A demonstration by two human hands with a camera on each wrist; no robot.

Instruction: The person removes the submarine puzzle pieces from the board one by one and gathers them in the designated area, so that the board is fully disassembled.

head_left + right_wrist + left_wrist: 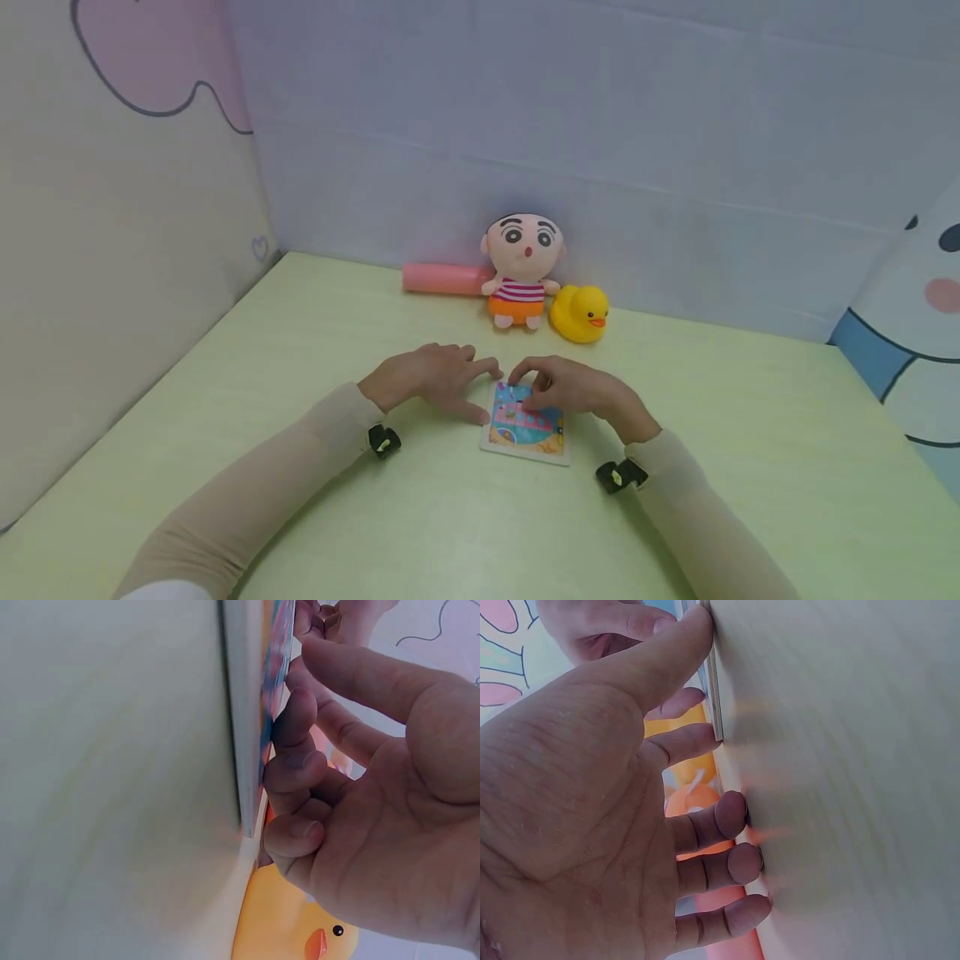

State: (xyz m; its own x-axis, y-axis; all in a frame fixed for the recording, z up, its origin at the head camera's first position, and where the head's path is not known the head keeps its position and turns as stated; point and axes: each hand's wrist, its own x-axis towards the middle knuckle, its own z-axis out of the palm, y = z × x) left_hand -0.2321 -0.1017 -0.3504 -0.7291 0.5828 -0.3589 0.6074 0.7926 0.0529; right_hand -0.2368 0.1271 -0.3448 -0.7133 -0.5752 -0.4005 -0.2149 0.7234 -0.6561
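Two hands on one puzzle board point(525, 423), lying flat mid-table point(300, 350). Right hand point(573, 387) curled, fingertips point(289, 724) pressing its picture face; left hand point(431, 377) spread loosely, thumb touching its left edge. Only visible up close: raised frame rim. Beyond the board: plush doll point(521, 271), rubber duck point(579, 313), pink roll point(442, 278). Plenty of bare table either side.

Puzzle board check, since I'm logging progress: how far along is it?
The small square colourful picture puzzle board looks largely filled. In hand: the right hand presses curled fingertips on its top edge; the left hand rests fingers at its left edge. Whether gaps remain beneath the hand cannot be told.
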